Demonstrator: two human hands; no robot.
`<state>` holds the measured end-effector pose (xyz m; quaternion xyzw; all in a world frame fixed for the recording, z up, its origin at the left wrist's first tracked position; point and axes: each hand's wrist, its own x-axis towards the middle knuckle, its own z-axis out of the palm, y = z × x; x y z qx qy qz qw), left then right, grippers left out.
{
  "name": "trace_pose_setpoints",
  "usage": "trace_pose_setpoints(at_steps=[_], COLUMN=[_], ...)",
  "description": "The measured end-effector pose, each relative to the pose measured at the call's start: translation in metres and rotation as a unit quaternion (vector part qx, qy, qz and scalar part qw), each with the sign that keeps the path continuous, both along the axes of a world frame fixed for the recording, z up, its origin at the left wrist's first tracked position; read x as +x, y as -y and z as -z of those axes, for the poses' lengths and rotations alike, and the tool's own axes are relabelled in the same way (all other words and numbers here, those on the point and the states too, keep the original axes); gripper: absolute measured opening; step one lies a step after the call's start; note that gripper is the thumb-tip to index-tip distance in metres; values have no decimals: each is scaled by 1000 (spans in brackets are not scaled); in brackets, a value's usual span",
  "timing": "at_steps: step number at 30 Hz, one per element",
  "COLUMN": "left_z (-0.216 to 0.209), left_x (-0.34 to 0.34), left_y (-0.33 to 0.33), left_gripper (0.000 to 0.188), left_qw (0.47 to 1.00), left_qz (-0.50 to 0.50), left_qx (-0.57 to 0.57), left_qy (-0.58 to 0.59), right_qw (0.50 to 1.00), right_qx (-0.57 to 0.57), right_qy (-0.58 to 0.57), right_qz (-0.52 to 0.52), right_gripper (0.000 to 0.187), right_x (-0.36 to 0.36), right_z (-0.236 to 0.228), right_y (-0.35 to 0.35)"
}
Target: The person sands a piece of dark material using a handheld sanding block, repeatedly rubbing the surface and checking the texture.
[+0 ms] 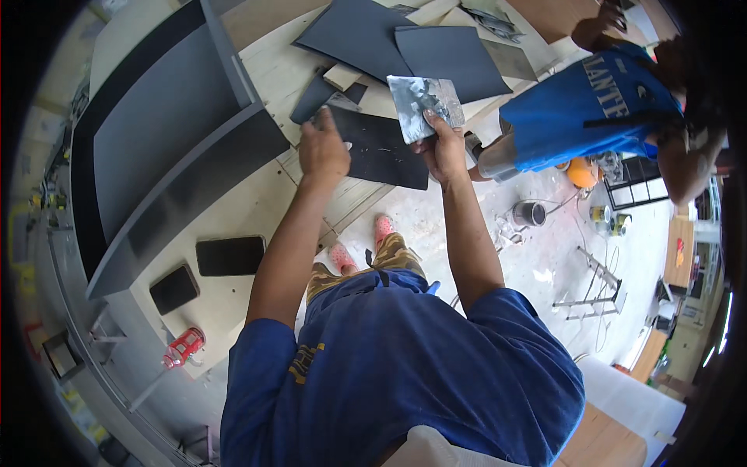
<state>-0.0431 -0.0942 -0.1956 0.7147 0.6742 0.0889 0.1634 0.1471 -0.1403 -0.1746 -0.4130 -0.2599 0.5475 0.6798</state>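
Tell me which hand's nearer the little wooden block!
Left. The left hand is just short of the wooden block; the right hand is well to its right, holding a smeared plate.

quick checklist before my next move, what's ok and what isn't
1. Grip of right hand on square paint-smeared plate: ok, thumb across its face.
2. Grip of left hand: cannot tell, blurred over black rectangular sheet.
3. Area beyond the sheet free of loose pieces: not ok, pale rectangular block lies there.
4. Two black flat rectangular devices apart from both hands: ok.
5. Clearance to person in blue top: cannot tell, close on the right.
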Motion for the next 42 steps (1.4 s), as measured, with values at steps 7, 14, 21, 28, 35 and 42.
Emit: trace_pose_setpoints(at_steps=[7, 14, 21, 28, 35, 42], left_z=[19, 21, 5, 18, 12, 56], left_x=[-55, -47, -45, -28, -30, -46], left_y=[18, 89, 120, 105, 78, 67], left_gripper=[63, 75, 72, 35, 25, 41], left_qw=[890, 727, 941, 763, 833, 974], left_qz=[-93, -191, 80, -31, 110, 161], left_qx=[15, -158, 91, -204, -84, 139], left_qy=[445, 640, 316, 613, 535, 74], right_qw=[965, 942, 987, 895, 618, 453], right_qx=[22, 89, -52, 66, 168, 188], right_qy=[251, 301, 134, 441, 752, 847], right_qz=[79, 118, 77, 12, -155, -206], right_gripper=[32, 42, 49, 78, 64, 53], right_x=[18, 21, 8, -31, -21, -22], right_z=[-10, 6, 28, -9, -12, 14], right_y=[53, 71, 80, 108, 92, 68])
